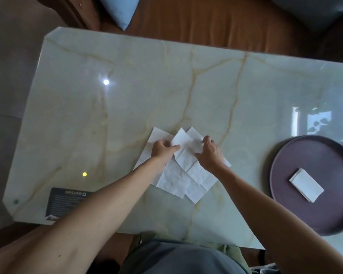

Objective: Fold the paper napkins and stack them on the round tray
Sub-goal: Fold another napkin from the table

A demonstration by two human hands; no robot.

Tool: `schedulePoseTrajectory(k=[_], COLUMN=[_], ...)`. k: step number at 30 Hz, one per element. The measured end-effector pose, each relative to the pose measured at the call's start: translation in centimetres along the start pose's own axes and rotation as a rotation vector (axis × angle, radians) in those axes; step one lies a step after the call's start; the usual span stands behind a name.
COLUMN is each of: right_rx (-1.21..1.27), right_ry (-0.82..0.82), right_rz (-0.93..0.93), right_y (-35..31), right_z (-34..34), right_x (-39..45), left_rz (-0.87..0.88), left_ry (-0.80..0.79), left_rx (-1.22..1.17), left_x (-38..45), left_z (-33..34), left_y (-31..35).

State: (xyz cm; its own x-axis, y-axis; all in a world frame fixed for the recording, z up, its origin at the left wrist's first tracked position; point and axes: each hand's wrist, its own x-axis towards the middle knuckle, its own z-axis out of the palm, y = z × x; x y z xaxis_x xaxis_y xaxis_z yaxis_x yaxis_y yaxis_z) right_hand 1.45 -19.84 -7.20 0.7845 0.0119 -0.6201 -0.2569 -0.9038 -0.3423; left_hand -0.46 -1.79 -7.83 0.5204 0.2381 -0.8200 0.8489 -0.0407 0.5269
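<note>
Several white paper napkins (178, 175) lie spread and overlapping in the middle of the marble table. My left hand (162, 150) pinches the edge of the top napkin (183, 143) near its far left side. My right hand (210, 153) grips the same napkin's right part, fingers curled on the paper. A dark round tray (285, 175) sits at the right of the table. One folded white napkin (307, 184) lies on it, tilted.
The pale green marble table (127, 95) has clipped corners. A black label (63, 202) is stuck near its front left edge. A brown sofa (206, 18) with a blue cushion (121, 8) stands behind the table. My lap shows below.
</note>
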Motion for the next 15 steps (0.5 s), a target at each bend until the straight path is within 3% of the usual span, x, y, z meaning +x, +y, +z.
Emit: schedulePoseTrajectory(k=[6, 11, 15], right_rx=[0.071, 0.405, 0.747], right_ry=[0.016, 0.048, -0.082], right_rz=[-0.001, -0.149, -0.193], right_y=[-0.1, -0.3, -0.5], right_z=[-1.8, -5.2, -8.0], right_x=[-0.2, -1.7, -3.2], left_rz=[0.069, 0.065, 0.118], left_ry=[-0.132, -0.272, -0.299], left_rx=[0.02, -0.067, -0.128], left_x=[-1.5, -3.3, -5.1], left_z=[-0.4, -1.1, -1.3], left_y=[2.3, 4.9, 7.0])
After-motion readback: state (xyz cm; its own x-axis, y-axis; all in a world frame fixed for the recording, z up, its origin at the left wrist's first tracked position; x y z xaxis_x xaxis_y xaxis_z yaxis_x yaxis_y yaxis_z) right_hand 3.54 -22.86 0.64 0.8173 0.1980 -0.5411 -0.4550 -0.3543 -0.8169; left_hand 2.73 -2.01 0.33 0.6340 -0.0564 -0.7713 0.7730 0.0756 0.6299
